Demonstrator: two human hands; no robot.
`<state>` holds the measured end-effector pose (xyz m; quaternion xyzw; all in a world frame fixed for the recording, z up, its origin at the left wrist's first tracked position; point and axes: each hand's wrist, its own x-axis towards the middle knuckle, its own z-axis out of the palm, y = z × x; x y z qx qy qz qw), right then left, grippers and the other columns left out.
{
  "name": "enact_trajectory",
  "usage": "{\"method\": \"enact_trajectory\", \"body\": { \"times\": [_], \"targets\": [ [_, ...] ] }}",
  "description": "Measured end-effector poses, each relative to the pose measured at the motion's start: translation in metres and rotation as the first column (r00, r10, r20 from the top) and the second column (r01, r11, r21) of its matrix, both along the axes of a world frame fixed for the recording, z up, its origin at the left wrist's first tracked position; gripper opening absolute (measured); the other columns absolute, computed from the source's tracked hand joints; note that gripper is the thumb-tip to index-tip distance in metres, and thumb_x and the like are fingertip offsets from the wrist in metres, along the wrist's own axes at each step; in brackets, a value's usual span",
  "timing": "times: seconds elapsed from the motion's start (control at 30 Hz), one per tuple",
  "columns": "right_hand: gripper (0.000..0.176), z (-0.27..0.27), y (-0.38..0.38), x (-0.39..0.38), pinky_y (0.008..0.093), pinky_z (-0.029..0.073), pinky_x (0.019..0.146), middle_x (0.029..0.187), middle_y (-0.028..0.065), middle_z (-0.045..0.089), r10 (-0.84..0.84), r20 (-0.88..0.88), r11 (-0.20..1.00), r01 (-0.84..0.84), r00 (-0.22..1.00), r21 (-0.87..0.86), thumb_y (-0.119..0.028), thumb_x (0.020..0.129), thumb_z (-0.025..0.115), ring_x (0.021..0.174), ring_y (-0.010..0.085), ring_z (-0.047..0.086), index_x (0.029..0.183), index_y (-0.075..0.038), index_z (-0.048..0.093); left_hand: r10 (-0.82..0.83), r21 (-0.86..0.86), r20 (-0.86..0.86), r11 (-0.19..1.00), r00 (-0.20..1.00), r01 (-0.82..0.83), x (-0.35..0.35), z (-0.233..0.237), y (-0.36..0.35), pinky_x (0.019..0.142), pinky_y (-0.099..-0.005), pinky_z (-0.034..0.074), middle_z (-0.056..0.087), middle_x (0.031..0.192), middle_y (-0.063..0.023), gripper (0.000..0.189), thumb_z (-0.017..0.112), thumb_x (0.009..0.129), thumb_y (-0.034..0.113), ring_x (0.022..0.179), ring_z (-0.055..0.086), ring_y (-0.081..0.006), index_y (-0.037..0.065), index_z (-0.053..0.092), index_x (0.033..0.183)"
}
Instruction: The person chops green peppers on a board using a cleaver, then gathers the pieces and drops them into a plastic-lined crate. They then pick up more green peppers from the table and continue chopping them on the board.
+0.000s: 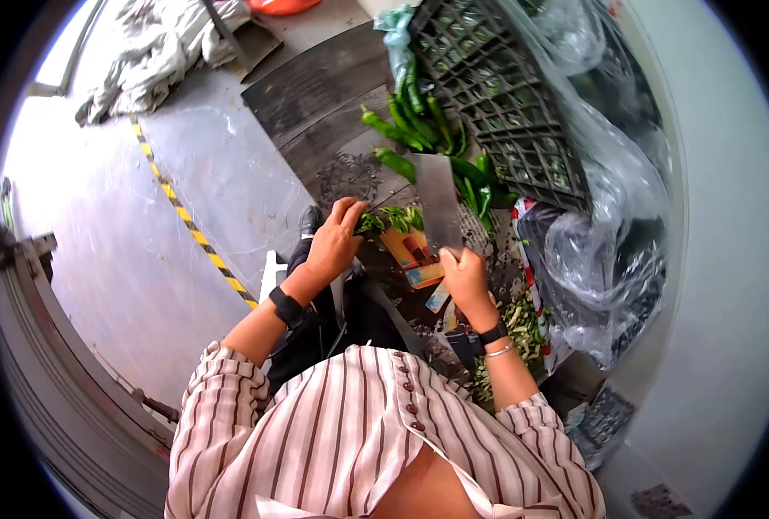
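Observation:
My right hand [466, 277] is wrapped round the handle of a broad-bladed cleaver [438, 199], whose blade points away from me over the board. My left hand [336, 238] is at the board's left edge, fingers bent but apart, with nothing visible between them. Chopped green pepper [399, 218] lies right beside its fingertips. Whole long green peppers [415, 117] are heaped beyond the blade, and more lie to its right. Between my hands a printed orange packet [410, 251] lies on the wet, dark wooden board [311, 95].
A black plastic crate [510, 95] leans at the back right beside clear plastic bags [609, 233]. Pale green scraps [523, 329] are piled near my right forearm. Crumpled cloth [164, 52] lies at the far left, and yellow-black tape [181, 208] crosses the floor.

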<state>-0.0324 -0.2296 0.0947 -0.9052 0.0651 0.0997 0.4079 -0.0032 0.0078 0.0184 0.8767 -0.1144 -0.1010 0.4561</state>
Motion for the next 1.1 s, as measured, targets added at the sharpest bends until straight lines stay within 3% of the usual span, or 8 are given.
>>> {"method": "enact_trajectory", "body": {
  "times": [0.13, 0.2, 0.3, 0.5, 0.7, 0.83, 1.0, 1.1],
  "targets": [
    [0.028, -0.007, -0.048, -0.051, 0.0383, 0.042, 0.051, 0.058, 0.0208, 0.054, -0.212, -0.146, 0.976, 0.217, 0.966, 0.016, -0.015, 0.086, 0.058, 0.051, 0.0315, 0.055, 0.072, 0.009, 0.054, -0.042, 0.068, -0.022, 0.997, 0.999, 0.044, 0.015, 0.001, -0.008, 0.079, -0.0391, 0.049, 0.044, 0.117, -0.0166, 0.08, 0.063, 0.063, -0.006, 0.094, 0.055, -0.0357, 0.01, 0.036, 0.137],
    [0.025, -0.005, -0.057, -0.076, 0.0288, 0.033, 0.039, 0.05, 0.0002, 0.047, -0.334, -0.188, 0.925, 0.36, 0.924, 0.124, -0.015, 0.091, 0.054, 0.041, 0.0079, 0.045, 0.071, 0.0, 0.054, -0.115, 0.087, -0.051, 0.989, 0.992, 0.119, 0.023, 0.003, -0.014, 0.081, -0.0396, 0.048, 0.045, 0.114, -0.0164, 0.079, 0.061, 0.064, -0.008, 0.097, 0.054, -0.0367, 0.011, 0.036, 0.137],
    [0.023, -0.01, -0.063, -0.11, 0.0373, 0.042, 0.052, 0.057, 0.0148, 0.052, -0.454, -0.099, 0.882, 0.462, 0.886, 0.09, -0.016, 0.086, 0.059, 0.051, 0.0231, 0.052, 0.078, 0.006, 0.057, -0.256, 0.147, -0.045, 0.954, 0.966, 0.26, 0.036, 0.002, -0.025, 0.081, -0.0423, 0.047, 0.048, 0.109, -0.0158, 0.082, 0.057, 0.064, -0.01, 0.096, 0.055, -0.0387, 0.016, 0.035, 0.139],
    [0.023, -0.011, -0.083, -0.175, 0.0354, 0.04, 0.05, 0.056, 0.0143, 0.05, -0.591, -0.115, 0.788, 0.602, 0.798, 0.126, -0.016, 0.085, 0.059, 0.051, 0.0164, 0.049, 0.078, 0.006, 0.057, -0.522, 0.25, -0.087, 0.813, 0.849, 0.526, 0.056, 0.003, -0.063, 0.081, -0.0424, 0.048, 0.047, 0.113, -0.0161, 0.075, 0.069, 0.071, 0.006, 0.096, 0.057, -0.0367, 0.018, 0.039, 0.138],
    [0.029, 0.002, -0.106, -0.217, 0.0272, 0.035, 0.037, 0.049, 0.004, 0.051, -0.765, -0.235, 0.557, 0.799, 0.6, 0.227, -0.018, 0.087, 0.058, 0.039, 0.0101, 0.048, 0.068, 0.004, 0.055, -0.672, 0.281, -0.096, 0.689, 0.734, 0.668, 0.065, -0.002, -0.083, 0.08, -0.0438, 0.049, 0.046, 0.112, -0.017, 0.073, 0.068, 0.07, 0.003, 0.098, 0.054, -0.0389, 0.018, 0.04, 0.135],
    [0.028, 0.0, -0.113, -0.234, 0.0278, 0.036, 0.037, 0.046, 0.0029, 0.047, -0.766, -0.192, 0.58, 0.789, 0.613, 0.204, -0.014, 0.088, 0.055, 0.038, 0.0104, 0.048, 0.065, 0.002, 0.052, -0.692, 0.261, -0.078, 0.68, 0.718, 0.685, 0.049, 0.009, -0.109, 0.082, -0.0436, 0.048, 0.048, 0.113, -0.0185, 0.064, 0.063, 0.069, -0.002, 0.099, 0.055, -0.0399, 0.015, 0.048, 0.129],
    [0.022, -0.016, -0.113, -0.233, 0.0253, 0.036, 0.037, 0.053, 0.0016, 0.051, -0.6, -0.42, 0.573, 0.732, 0.681, 0.37, -0.016, 0.089, 0.055, 0.038, 0.0088, 0.046, 0.078, 0.003, 0.056, -0.725, 0.14, -0.138, 0.66, 0.675, 0.738, 0.021, 0.007, -0.14, 0.083, -0.042, 0.048, 0.05, 0.113, -0.0163, 0.065, 0.069, 0.071, 0.006, 0.101, 0.055, -0.0371, 0.014, 0.047, 0.131],
    [0.027, -0.044, -0.11, -0.223, 0.0244, 0.036, 0.038, 0.051, 0.0004, 0.048, -0.513, -0.497, 0.518, 0.714, 0.7, 0.471, -0.018, 0.09, 0.056, 0.039, 0.0077, 0.045, 0.069, -0.002, 0.05, -0.695, 0.157, -0.17, 0.681, 0.699, 0.715, 0.009, 0.015, -0.147, 0.084, -0.0413, 0.048, 0.048, 0.115, -0.0163, 0.071, 0.07, 0.069, 0.004, 0.101, 0.055, -0.0359, 0.014, 0.043, 0.134]
  ]
}}
